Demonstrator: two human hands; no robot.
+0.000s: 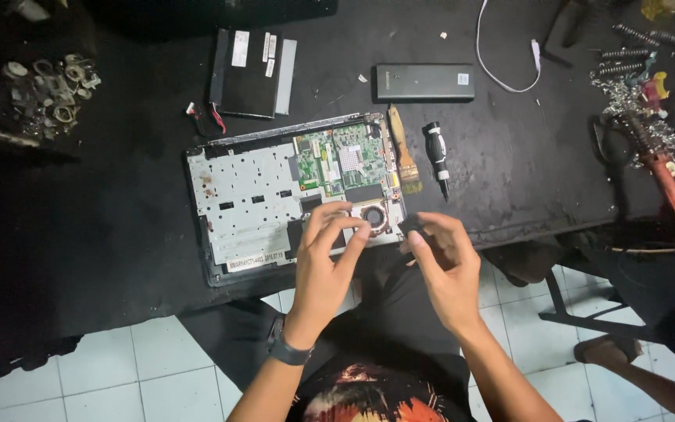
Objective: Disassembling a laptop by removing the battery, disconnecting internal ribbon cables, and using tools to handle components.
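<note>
Head view: laptop lies opened, board exposed; left hand fingers pinch near the fan, right hand fingers grip a small black part; reassembly remains

We see matt silvery metal on the opened laptop, a scuffed black table, and glossy white floor tiles.

An opened laptop lies on the dark tabletop, its circuit board and round fan bare. The left hand has its fingertips at the fan. The right hand pinches a small black part just beside the laptop's corner. A brush and screwdriver lie near, beyond the hands.
</note>
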